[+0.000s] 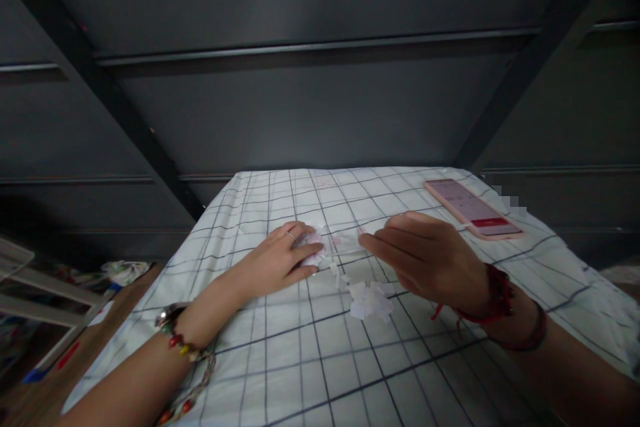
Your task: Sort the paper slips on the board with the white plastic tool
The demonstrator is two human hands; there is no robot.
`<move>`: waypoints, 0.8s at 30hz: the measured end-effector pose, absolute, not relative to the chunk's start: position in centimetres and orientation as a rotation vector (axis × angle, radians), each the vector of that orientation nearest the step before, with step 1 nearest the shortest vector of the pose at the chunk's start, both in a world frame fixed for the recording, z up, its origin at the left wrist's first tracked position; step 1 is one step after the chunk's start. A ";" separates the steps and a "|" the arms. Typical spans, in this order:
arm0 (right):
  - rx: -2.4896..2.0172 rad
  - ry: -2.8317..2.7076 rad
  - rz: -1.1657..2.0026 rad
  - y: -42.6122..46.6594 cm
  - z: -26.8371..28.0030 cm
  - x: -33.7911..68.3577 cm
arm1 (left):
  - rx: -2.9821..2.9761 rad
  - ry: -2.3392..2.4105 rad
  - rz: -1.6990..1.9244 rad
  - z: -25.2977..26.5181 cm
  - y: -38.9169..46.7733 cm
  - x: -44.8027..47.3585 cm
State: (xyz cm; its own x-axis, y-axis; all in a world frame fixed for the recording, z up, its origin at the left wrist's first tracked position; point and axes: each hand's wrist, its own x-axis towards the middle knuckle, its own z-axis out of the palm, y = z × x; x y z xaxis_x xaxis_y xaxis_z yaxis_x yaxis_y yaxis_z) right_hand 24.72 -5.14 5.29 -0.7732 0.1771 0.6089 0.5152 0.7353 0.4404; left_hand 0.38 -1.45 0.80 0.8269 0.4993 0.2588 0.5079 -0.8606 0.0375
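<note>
My left hand (pixel 285 255) lies on the cloth with its fingers spread, resting over one end of a small clear plastic bag (pixel 346 243). Pale, pinkish-white bits show under and between those fingers. On the other side, my right hand (pixel 425 257) is closed in a pinch at the bag's right end; the exact grip of its fingertips is blurred. Just below the bag sits a small heap of white paper pieces (pixel 371 300), between the two hands. A few loose paper scraps (pixel 338 275) trail from the heap toward the bag.
A white cloth with dark grid lines (pixel 300 347) covers the surface. Past my right hand lies a phone in a pink case (pixel 473 208), its screen lit. Dark grey panels (pixel 310 107) rise behind the far edge. A pale slatted frame (pixel 45 307) stands at lower left.
</note>
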 end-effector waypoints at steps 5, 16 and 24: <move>-0.529 -2.390 -0.820 -5.3 5.9 25.1 | -2.970 -0.830 -0.391 0.8 -1.4 0.4; -0.560 -2.387 -0.804 -5.1 5.8 25.8 | -3.036 -0.723 -0.492 0.9 -1.6 0.6; -0.611 -2.386 -0.807 -5.0 5.8 25.9 | -3.093 -0.680 -0.465 1.0 -1.7 0.7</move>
